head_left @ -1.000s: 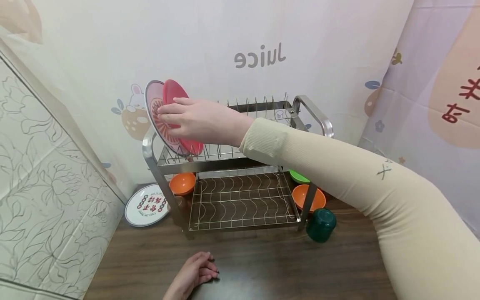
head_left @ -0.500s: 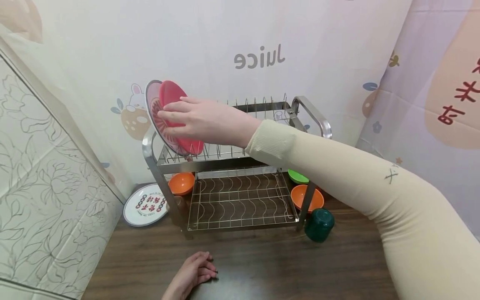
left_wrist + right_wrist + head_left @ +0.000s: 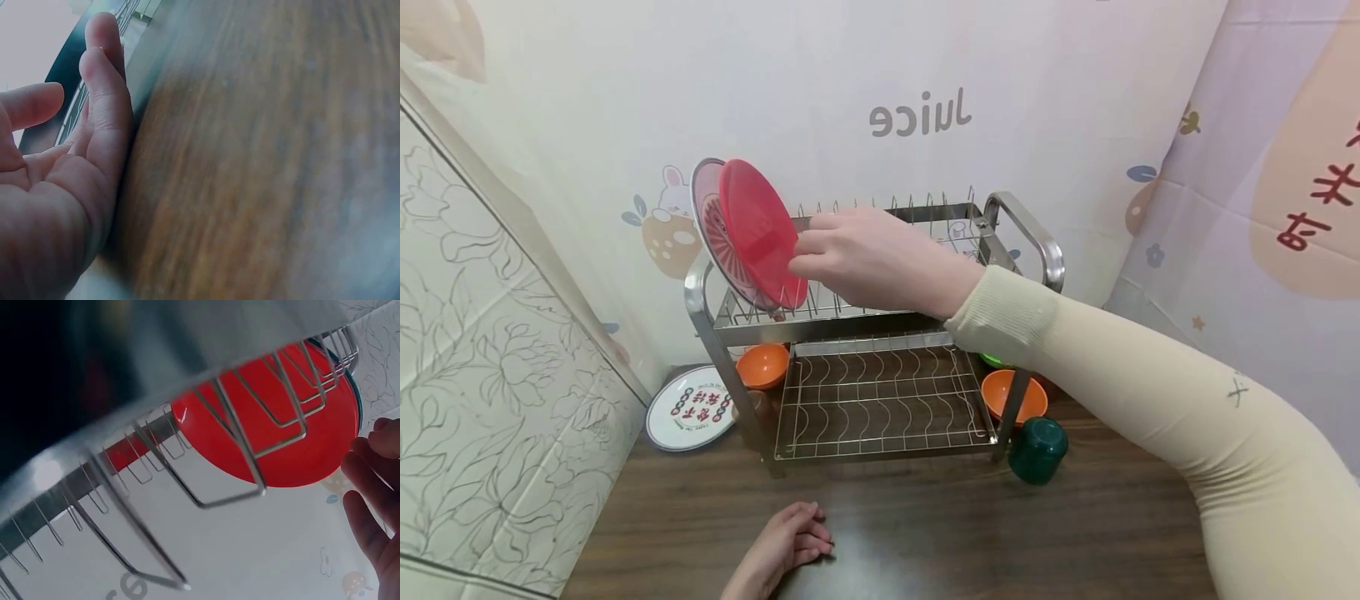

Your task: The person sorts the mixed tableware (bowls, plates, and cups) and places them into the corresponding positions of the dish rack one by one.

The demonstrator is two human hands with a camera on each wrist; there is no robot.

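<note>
My right hand (image 3: pixel 876 258) is over the top tier of a two-tier metal dish rack (image 3: pixel 850 327), fingers loosely bent and holding nothing. Just left of its fingertips a red plate (image 3: pixel 760 229) stands on edge between the wires. In the right wrist view the fingers (image 3: pixel 369 519) appear beside the rim of the red plate (image 3: pixel 294 437). Behind it leans a pink patterned plate (image 3: pixel 709 196), partly covered by the red one. My left hand (image 3: pixel 786 542) rests on the wooden table, relaxed; the left wrist view shows that hand (image 3: pixel 81 156) on its side with nothing in it.
A white plate with red writing (image 3: pixel 688 410) lies left of the rack, near an orange bowl (image 3: pixel 763 367). At the right stand another orange bowl (image 3: pixel 1013 395), a green bowl (image 3: pixel 995 361) partly hidden by the sleeve, and a dark green cup (image 3: pixel 1038 450). Curtains hang behind.
My right hand has come away from the red plate and moved right and slightly down, uncovering the plate's face. Both plates stay standing in the rack. The left hand has stayed put.
</note>
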